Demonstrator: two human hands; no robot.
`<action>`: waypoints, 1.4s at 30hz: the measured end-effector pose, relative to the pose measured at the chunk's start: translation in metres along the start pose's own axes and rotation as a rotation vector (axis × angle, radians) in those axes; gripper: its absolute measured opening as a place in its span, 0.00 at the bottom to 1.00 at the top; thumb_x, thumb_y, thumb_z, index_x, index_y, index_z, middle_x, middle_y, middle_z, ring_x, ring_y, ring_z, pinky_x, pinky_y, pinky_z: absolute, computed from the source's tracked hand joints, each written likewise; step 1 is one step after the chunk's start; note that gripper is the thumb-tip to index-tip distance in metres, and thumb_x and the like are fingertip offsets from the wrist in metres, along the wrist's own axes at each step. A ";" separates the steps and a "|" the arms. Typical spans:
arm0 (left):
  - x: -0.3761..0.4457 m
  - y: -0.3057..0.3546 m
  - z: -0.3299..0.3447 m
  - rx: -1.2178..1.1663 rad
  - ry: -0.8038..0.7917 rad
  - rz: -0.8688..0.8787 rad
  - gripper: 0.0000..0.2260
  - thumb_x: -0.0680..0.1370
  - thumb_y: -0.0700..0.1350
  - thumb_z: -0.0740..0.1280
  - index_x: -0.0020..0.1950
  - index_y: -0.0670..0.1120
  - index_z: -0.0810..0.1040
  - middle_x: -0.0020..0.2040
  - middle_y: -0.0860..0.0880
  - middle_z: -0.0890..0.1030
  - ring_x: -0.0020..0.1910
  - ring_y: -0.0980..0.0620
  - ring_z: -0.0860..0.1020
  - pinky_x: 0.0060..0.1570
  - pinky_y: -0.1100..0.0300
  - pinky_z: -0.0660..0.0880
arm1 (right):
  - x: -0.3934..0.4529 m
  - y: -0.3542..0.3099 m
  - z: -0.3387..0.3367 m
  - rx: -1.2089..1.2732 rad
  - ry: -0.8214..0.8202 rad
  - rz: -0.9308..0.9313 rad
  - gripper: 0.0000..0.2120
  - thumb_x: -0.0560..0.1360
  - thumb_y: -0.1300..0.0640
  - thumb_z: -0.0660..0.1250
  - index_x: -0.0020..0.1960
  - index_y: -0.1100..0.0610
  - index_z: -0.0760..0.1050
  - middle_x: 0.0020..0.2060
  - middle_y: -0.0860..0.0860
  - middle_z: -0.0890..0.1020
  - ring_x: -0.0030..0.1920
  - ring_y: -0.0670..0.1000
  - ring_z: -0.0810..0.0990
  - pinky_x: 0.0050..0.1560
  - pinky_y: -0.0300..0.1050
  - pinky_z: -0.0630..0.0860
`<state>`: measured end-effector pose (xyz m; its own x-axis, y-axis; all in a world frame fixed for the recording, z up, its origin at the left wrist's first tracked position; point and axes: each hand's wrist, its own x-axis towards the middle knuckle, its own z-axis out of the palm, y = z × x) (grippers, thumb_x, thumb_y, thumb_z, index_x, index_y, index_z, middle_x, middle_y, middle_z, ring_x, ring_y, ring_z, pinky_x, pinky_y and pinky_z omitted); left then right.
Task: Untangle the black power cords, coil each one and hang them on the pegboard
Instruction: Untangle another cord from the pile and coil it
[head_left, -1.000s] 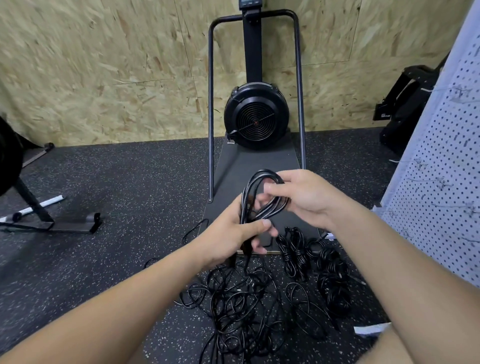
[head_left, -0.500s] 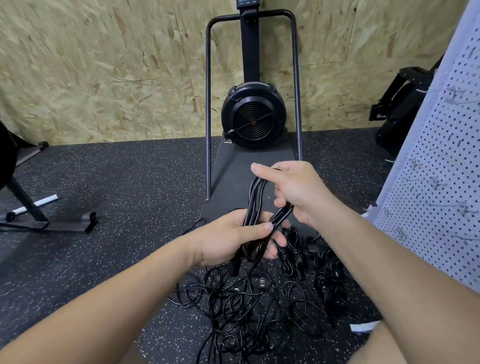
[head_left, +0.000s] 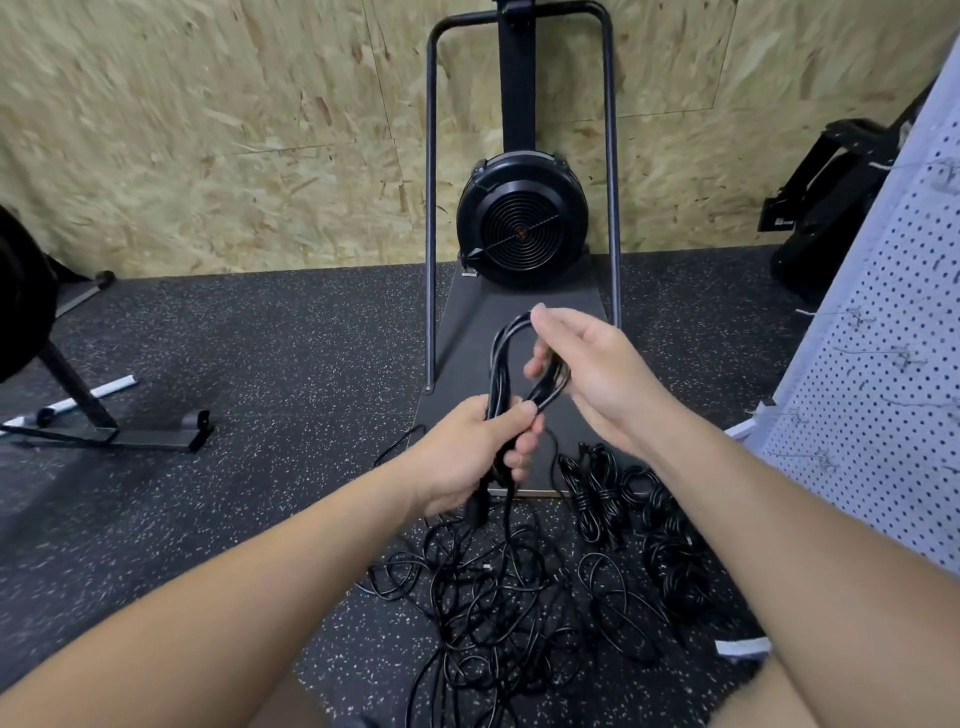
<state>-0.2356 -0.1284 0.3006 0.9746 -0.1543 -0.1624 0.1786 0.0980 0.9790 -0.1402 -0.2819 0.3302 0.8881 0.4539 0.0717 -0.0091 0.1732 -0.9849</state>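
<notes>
A black power cord coil (head_left: 503, 364) stands upright in front of me, several loops gathered together. My left hand (head_left: 475, 457) grips the bottom of the loops, with a plug hanging below it. My right hand (head_left: 587, 371) holds the right side of the loops, its index finger stretched over the top of the coil. Beneath my arms a tangled heap of black cords (head_left: 498, 597) lies on the floor. Two coiled, bundled cords (head_left: 597, 493) lie to its right. The white pegboard (head_left: 893, 364) with wire hooks stands at the right edge.
A black fan machine (head_left: 522, 221) on a dark platform with a tubular frame stands straight ahead against the chipboard wall. A black stand with a white bar (head_left: 104, 415) sits on the left floor. Black equipment (head_left: 826, 197) leans behind the pegboard. A white label (head_left: 743, 647) lies near my right arm.
The loops went from lying across between my hands to standing upright. My right hand lifted to the top and right side of the coil; my left hand kept its grip below.
</notes>
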 end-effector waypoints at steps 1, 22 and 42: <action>0.003 0.000 -0.004 -0.015 0.050 0.027 0.11 0.91 0.45 0.61 0.53 0.42 0.76 0.37 0.49 0.70 0.33 0.53 0.66 0.36 0.60 0.71 | 0.001 0.006 -0.001 0.027 -0.021 0.067 0.18 0.86 0.41 0.66 0.58 0.56 0.83 0.46 0.55 0.85 0.47 0.55 0.87 0.58 0.53 0.84; 0.034 0.027 -0.061 -0.258 0.533 0.247 0.11 0.90 0.44 0.60 0.49 0.46 0.75 0.37 0.51 0.73 0.33 0.54 0.67 0.35 0.60 0.69 | -0.019 0.060 -0.001 -0.652 -0.383 0.345 0.08 0.80 0.58 0.78 0.56 0.60 0.83 0.38 0.55 0.85 0.33 0.47 0.79 0.35 0.36 0.73; 0.006 0.010 -0.021 -0.082 0.077 -0.023 0.08 0.84 0.51 0.74 0.52 0.46 0.83 0.41 0.50 0.72 0.38 0.53 0.67 0.40 0.60 0.68 | -0.018 0.010 0.005 -0.710 0.161 0.088 0.30 0.67 0.28 0.79 0.39 0.56 0.85 0.29 0.52 0.85 0.34 0.53 0.88 0.42 0.54 0.87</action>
<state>-0.2257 -0.1082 0.3066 0.9771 -0.0813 -0.1966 0.2082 0.1759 0.9621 -0.1590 -0.2839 0.3196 0.9550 0.2962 0.0177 0.1682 -0.4912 -0.8546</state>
